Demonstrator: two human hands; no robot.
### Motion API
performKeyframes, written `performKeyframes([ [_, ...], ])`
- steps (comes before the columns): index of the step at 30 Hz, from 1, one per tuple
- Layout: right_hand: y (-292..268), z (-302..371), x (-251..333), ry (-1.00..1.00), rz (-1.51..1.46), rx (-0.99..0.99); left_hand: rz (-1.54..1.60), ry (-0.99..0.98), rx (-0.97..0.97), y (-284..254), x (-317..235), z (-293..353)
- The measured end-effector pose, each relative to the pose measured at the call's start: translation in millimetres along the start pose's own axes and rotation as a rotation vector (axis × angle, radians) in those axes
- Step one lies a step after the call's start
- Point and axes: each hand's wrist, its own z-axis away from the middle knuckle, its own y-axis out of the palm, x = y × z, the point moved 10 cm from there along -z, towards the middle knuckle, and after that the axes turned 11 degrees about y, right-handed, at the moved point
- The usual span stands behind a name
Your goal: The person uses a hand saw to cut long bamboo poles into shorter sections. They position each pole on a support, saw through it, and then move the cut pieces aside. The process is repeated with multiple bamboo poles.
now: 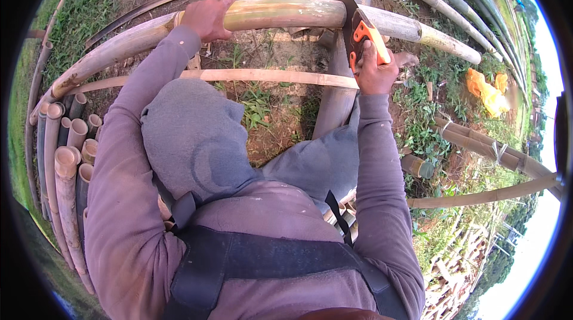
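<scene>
A long bamboo pole (286, 13) lies across in front of me, over another bamboo pole (335, 90) that runs away from me. My left hand (207, 18) is wrapped over the top of the long pole, left of its middle. In my right hand (377, 69) is the orange and black handle of a hand saw (369, 36). The saw's blade stands across the pole, tilted with its tip up and to the left, right where the two poles cross. Whether its teeth have entered the bamboo I cannot tell.
Several cut bamboo pieces (65, 165) are stacked at my left. A thin bamboo strip (268, 75) lies nearer than the pole. More long poles (444, 12) lie at the far right, with a yellow plastic bag (488, 92) nearer. Tied bamboo (495, 148) lies at right.
</scene>
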Motion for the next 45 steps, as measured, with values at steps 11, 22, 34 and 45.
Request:
performKeyframes([
  [11,-97.0,117.1,-33.6,0.117,-0.013,-0.011,-0.026,-0.009,0.013,0.1,3.0,3.0],
  [22,-3.0,14.8,-15.0,0.069,-0.060,0.001,0.047,-0.035,0.080,-15.5,-7.7,7.9],
  [34,-16.7,12.4,-33.6,0.082,-0.052,-0.069,0.030,0.046,-0.012,-21.1,-18.9,9.9],
  [45,-115.6,151.5,-34.1,-0.126,0.631,-0.360,0.264,0.253,-0.399,-24.8,3.6,29.4],
])
